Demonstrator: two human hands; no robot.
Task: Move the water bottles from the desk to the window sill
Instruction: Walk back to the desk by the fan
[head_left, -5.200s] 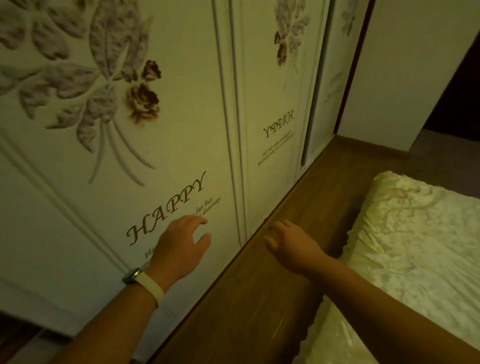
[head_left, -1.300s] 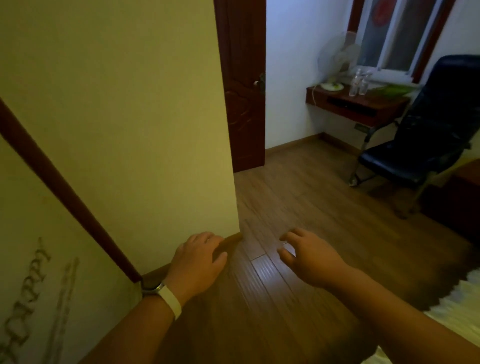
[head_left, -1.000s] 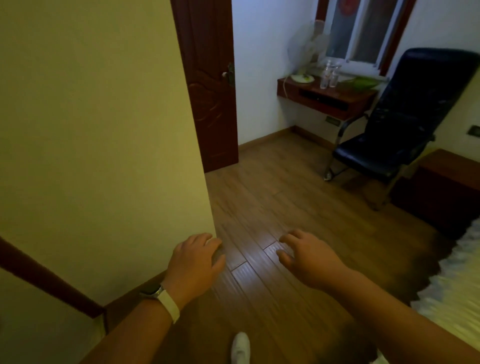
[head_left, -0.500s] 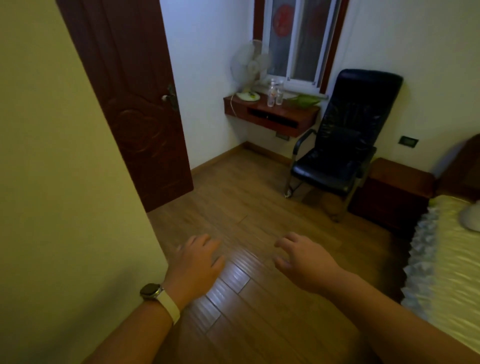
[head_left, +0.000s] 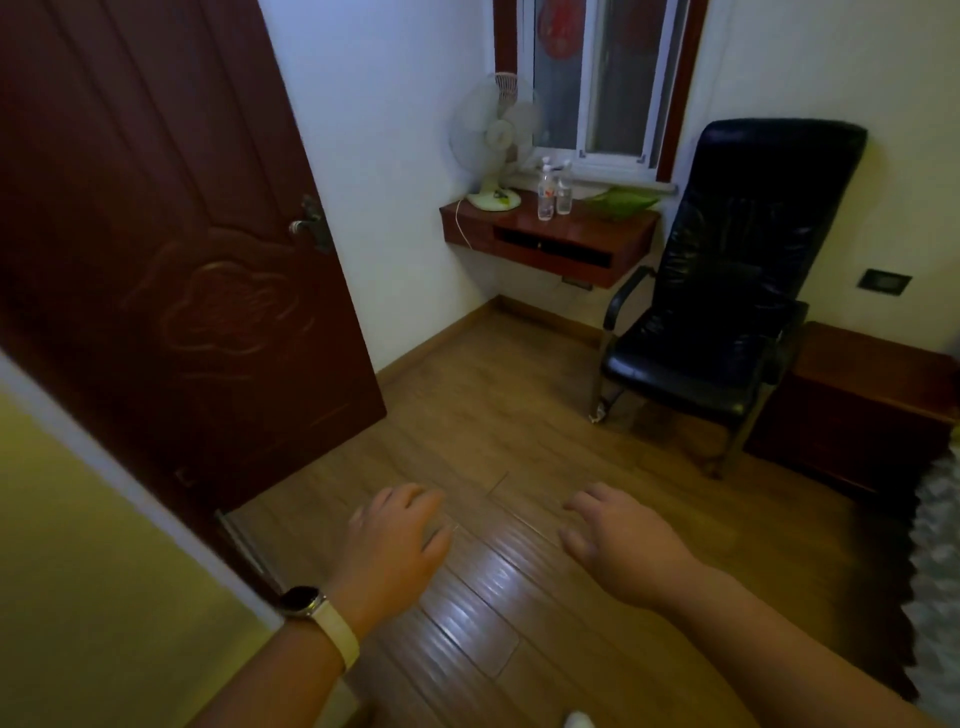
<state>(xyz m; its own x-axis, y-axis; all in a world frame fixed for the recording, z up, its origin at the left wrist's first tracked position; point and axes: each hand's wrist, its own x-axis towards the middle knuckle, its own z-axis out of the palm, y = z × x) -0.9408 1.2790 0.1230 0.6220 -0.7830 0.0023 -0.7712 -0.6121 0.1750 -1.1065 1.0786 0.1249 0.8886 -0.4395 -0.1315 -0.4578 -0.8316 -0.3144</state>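
Two clear water bottles (head_left: 545, 196) (head_left: 564, 193) stand upright side by side on a small reddish wall-mounted desk (head_left: 602, 240) across the room. Just behind them runs the white window sill (head_left: 613, 174) under the window. My left hand (head_left: 390, 545), with a watch on its wrist, and my right hand (head_left: 618, 545) hover over the wooden floor, far from the desk. Both hands are empty with loosely spread fingers.
A white table fan (head_left: 493, 150) and a green dish (head_left: 621, 200) share the desk. A black office chair (head_left: 727, 291) stands right of it, then a dark cabinet (head_left: 857, 405). A dark wooden door (head_left: 171, 249) is on the left, a bed edge (head_left: 935, 561) at right.
The view has swung from a printed wardrobe past a wall corner into the room, and the desk with the bottles has come nearer. Both hands stay empty in front.
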